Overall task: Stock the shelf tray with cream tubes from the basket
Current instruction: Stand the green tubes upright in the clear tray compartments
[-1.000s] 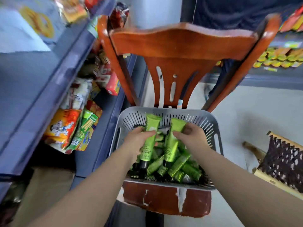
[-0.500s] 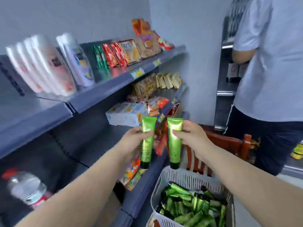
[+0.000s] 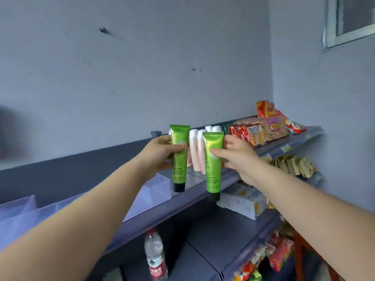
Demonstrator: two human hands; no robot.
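Left hand (image 3: 160, 153) wraps its fingers round 1 green cream tube (image 3: 179, 157), right hand (image 3: 235, 157) pinches a 2nd tube (image 3: 213, 165), both upright with black caps down at centre frame. Pink-white bottles (image 3: 196, 151) stand right behind them, a clear tray (image 3: 156, 189) lower left on the shelf (image 3: 203, 191). Both arms reach forward, raised

dim, flat bluish light; soft overall, motion blur at left edge; wide-angle bend twd edges.
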